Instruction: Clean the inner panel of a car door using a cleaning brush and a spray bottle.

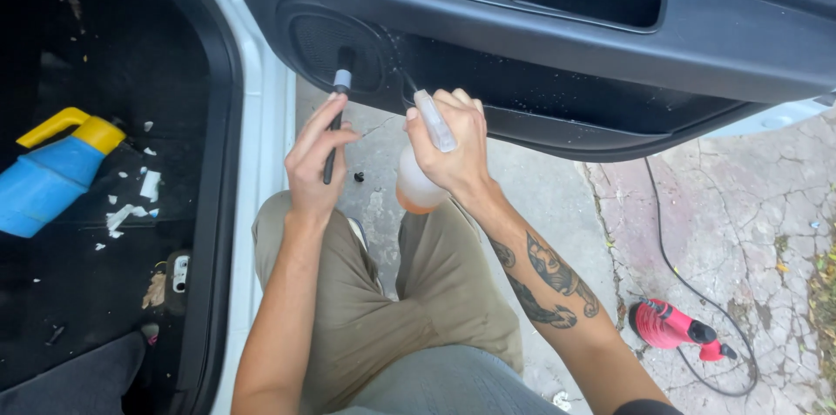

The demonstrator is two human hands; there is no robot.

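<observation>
My left hand (pixel 315 162) holds a slim black detailing brush (pixel 338 106) upright, its bristle tip against the round speaker grille (pixel 318 49) low on the open car door panel (pixel 697 40). My right hand (pixel 448 145) grips a clear spray bottle (pixel 416 184) with orange liquid, its nozzle pointed toward the lower door pocket (pixel 540 93). Both hands sit close together just below the door's bottom corner, above my knees in khaki trousers.
A blue jug with a yellow handle (pixel 52 175) lies on the dark car floor (pixel 96 276) among white scraps. The white door sill (pixel 261 136) runs between. A red power tool (pixel 675 328) with a black cable (pixel 666 241) rests on cracked pavement at right.
</observation>
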